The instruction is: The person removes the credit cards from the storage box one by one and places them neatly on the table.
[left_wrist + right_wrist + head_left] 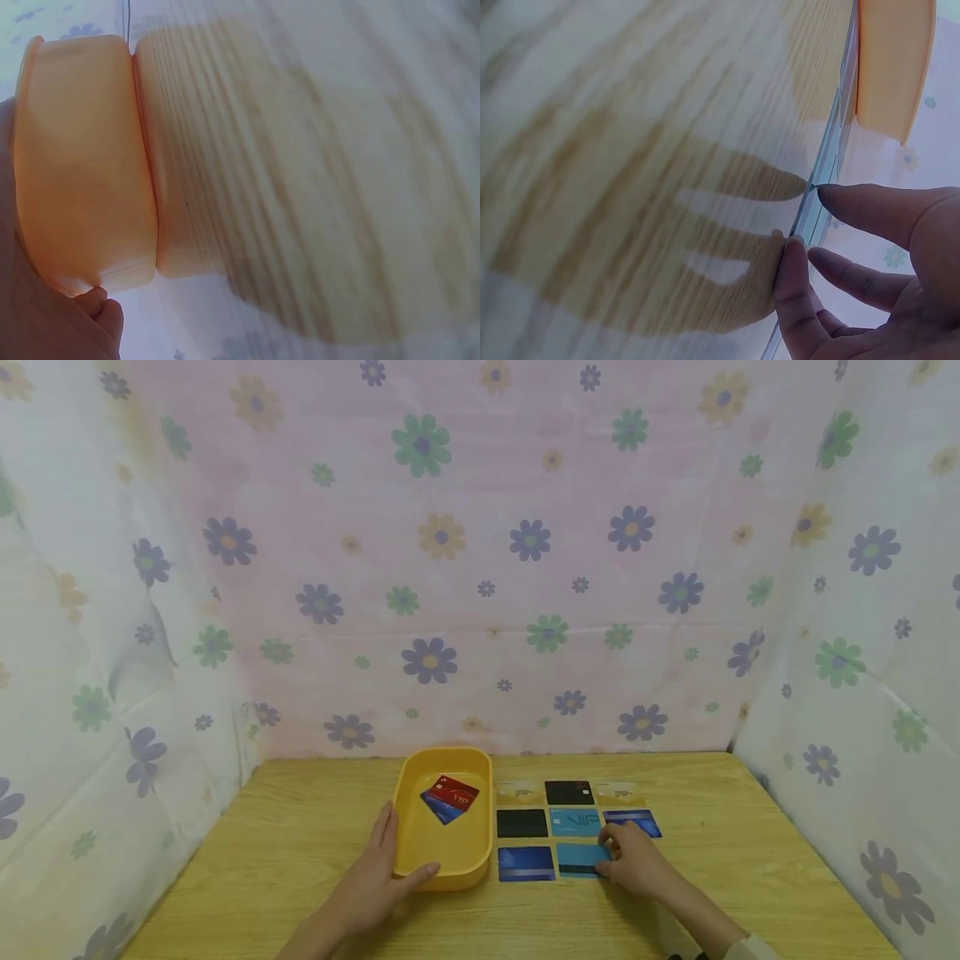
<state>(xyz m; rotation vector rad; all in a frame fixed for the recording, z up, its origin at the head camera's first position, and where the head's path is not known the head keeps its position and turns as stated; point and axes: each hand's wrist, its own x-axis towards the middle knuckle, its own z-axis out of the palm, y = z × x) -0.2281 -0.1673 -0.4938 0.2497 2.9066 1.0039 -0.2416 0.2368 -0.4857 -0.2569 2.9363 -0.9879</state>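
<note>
My left hand [375,868] rests against the yellow plastic tub [444,880], fingers along its left wall and thumb at the near rim. Inside the tub lie a red VIP card [455,793] and a blue card [444,811], overlapping. My right hand [636,860] pinches the right end of a light blue card [579,858] with a dark stripe, flat on the table in the nearest row. Thumb and index fingertips meet the card's edges in the right wrist view. Just left of it is a dark blue card [526,864]; behind it, a light blue VIP card [574,822].
More cards lie in rows right of the tub: a black card [522,823], another black card [568,792], two gold cards and a blue card [637,821] near my right hand. The wooden table [285,827] meets flowered cloth [480,610] at its back.
</note>
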